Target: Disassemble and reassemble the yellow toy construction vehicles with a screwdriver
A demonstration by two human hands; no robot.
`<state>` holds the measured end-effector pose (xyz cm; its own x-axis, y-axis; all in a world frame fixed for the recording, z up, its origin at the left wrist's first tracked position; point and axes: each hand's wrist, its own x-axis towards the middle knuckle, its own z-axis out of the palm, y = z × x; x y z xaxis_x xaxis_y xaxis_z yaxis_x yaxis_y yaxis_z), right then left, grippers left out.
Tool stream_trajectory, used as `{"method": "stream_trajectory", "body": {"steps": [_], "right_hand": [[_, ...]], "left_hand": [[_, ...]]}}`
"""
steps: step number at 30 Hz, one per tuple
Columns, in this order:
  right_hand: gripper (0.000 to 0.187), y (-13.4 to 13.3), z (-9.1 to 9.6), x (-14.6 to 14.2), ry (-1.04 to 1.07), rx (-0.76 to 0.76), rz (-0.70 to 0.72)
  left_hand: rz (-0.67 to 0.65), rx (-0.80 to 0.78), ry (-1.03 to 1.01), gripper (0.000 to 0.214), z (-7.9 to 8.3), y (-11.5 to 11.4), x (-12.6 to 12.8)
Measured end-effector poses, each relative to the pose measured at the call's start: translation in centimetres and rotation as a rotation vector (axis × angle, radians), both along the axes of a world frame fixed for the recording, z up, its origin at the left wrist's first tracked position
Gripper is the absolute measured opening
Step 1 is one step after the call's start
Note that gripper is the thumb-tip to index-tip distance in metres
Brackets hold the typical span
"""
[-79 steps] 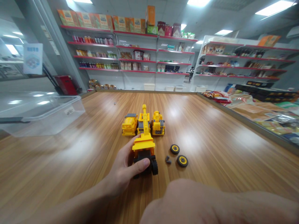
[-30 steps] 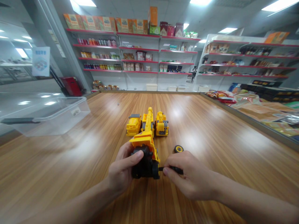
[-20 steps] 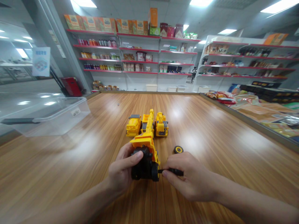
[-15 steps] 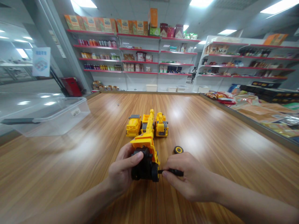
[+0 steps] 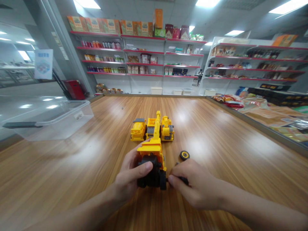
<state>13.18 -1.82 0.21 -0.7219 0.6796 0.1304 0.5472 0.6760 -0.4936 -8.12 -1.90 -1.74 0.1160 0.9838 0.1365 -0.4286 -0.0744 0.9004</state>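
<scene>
My left hand [image 5: 131, 178] is closed round a yellow and black toy truck [image 5: 151, 162] that stands on the wooden table [image 5: 72, 166], thumb across its dark rear. My right hand [image 5: 193, 184] pinches a small black screwdriver [image 5: 179, 180] whose tip sits against the truck's rear right wheel [image 5: 163, 184]. A loose yellow-hubbed wheel [image 5: 184, 155] lies just right of the truck. Three more yellow toy vehicles [image 5: 152, 129] stand side by side behind it.
A clear plastic bin [image 5: 45, 120] sits at the table's left edge. Packaged goods [image 5: 264, 109] lie along the right side. Store shelves [image 5: 144, 61] with boxes and bottles line the far wall. A tiny object [image 5: 122, 108] lies far back on the table.
My right hand came in from the near edge and set the screwdriver to the truck's rear wheel. One loose wheel and the small grey part left the table. The truck shifted slightly nearer.
</scene>
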Motion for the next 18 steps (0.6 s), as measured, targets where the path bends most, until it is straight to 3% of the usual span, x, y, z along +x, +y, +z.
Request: {"method": "stream_trajectory", "body": {"steps": [5, 18], "right_hand": [[0.026, 0.26, -0.21, 0.0, -0.037, 0.088, 0.002], [0.024, 0.92, -0.2, 0.37, -0.101, 0.386, 0.05]], "left_hand": [[-0.041, 0.036, 0.023, 0.035, -0.03, 0.31, 0.11], [0.005, 0.021, 0.065, 0.031, 0.4, 0.46, 0.57]]}}
